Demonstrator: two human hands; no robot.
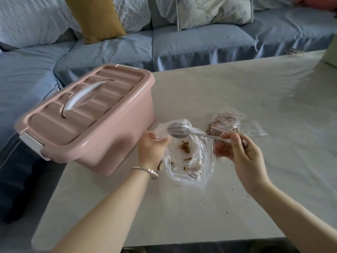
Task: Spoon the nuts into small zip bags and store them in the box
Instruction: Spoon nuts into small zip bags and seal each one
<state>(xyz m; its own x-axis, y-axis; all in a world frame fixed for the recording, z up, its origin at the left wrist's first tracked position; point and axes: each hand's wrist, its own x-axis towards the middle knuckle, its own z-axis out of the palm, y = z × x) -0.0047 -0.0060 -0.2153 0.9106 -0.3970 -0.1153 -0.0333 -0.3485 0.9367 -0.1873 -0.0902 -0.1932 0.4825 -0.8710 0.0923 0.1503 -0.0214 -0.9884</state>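
Observation:
My left hand point(152, 146) pinches a small clear zip bag point(162, 129) with a red seal line, held up by its mouth. My right hand point(238, 150) grips the handle of a metal spoon point(177, 131), whose blurred bowl hovers at the small bag's opening. Below both lies a large clear plastic bag point(189, 161) with a few walnut pieces point(184, 144) left inside. Several filled small zip bags point(226, 121) lie in a pile just right of the spoon. The pink storage box point(94, 115), lid shut with a white handle, stands at the table's left edge.
The white table point(237, 88) carries scattered nut crumbs near the front. A blue sofa point(182, 39) with a mustard cushion point(94, 17) and pale pillows runs behind it. A pale box corner point(331, 55) shows at the far right.

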